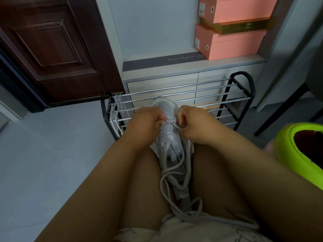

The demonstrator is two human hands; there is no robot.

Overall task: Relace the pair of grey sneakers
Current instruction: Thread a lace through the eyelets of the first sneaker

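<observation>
A grey mesh sneaker [166,109] rests between my thighs, toe pointing away toward the rack. A grey lace [176,173] runs through its lowest eyelets, and its loose ends trail down over the tongue onto my lap. My left hand [148,119] is closed at the left side of the toe end, pinching the lace by the eyelets. My right hand [190,119] pinches the lace on the right side. A second, white lace [116,112] hangs over the left end of the rack. No other sneaker is in view.
A black and chrome shoe rack [227,102] stands just beyond my knees, against a grey drawer cabinet [160,81]. Pink shoeboxes [230,42] are stacked on the cabinet. A dark wooden door [52,49] is at left, a lime green tub [297,147] at right.
</observation>
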